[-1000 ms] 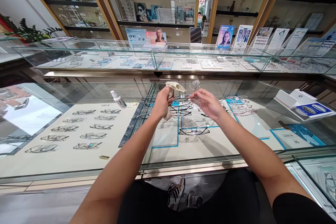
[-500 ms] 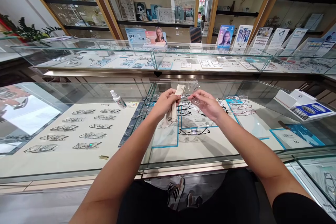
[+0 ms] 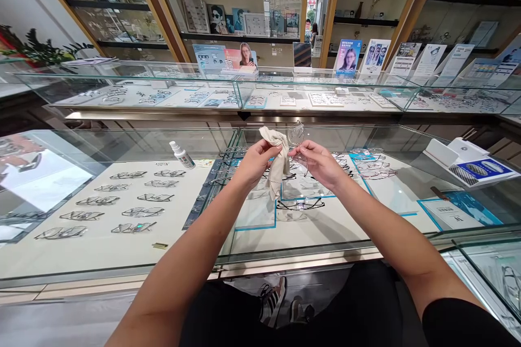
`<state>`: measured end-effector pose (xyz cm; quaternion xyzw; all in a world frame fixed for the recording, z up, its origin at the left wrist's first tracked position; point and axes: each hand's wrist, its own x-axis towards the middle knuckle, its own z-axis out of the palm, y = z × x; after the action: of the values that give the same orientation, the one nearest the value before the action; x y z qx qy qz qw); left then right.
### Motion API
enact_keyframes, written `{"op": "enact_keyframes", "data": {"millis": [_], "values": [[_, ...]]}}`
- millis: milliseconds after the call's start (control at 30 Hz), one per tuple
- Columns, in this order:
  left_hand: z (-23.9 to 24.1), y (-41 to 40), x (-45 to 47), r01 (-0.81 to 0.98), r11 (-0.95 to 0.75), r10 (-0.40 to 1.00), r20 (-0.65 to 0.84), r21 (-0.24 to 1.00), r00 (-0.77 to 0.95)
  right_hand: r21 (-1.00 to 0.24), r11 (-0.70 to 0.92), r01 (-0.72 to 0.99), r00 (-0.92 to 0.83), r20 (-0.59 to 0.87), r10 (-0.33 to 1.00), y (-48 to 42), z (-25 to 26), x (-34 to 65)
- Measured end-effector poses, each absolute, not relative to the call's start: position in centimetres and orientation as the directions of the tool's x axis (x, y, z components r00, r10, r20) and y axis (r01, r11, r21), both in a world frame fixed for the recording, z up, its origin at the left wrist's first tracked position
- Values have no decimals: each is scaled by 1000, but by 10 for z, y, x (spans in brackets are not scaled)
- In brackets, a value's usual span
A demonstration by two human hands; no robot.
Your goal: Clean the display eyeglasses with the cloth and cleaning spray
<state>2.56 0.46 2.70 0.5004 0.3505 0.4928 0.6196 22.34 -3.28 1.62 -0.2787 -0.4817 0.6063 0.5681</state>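
Note:
Above the glass display counter, my left hand (image 3: 257, 161) pinches a crumpled beige cloth (image 3: 278, 165) that hangs down from the fingers. My right hand (image 3: 319, 162) is closed on a pair of eyeglasses (image 3: 296, 134) with thin rims, held upright so one lens stands above the fingers and the other hangs below. The cloth's edge is right beside the glasses; whether they touch I cannot tell. Under the hands, a dark-framed pair of glasses (image 3: 301, 204) lies on the counter with its temples spread.
A white spray bottle (image 3: 182, 155) stands on the counter to the left, beyond rows of glasses (image 3: 79, 216) in the case. On the right sits a white and blue display box (image 3: 472, 161). Another glass showcase (image 3: 240, 92) with upright cards runs along the back.
The cloth has spread out and swung right, closer to the eyeglasses. My left hand has turned slightly with it, while the glasses have shifted a little left.

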Motion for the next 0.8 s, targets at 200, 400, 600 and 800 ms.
{"op": "enact_keyframes", "data": {"millis": [200,400,600,800], "values": [[20,4,31,-336,112,952,-3,935,307,-916,198,-349,-191,277,942,-37,18,220],[13,6,31,-361,124,951,-7,924,310,-930,167,-329,-224,248,943,-40,15,214],[16,10,33,-444,287,917,-108,849,385,-915,110,-389,-204,202,958,-37,11,217],[19,8,29,-319,375,863,-202,870,464,-883,78,-462,-135,157,978,-34,14,221]]}}
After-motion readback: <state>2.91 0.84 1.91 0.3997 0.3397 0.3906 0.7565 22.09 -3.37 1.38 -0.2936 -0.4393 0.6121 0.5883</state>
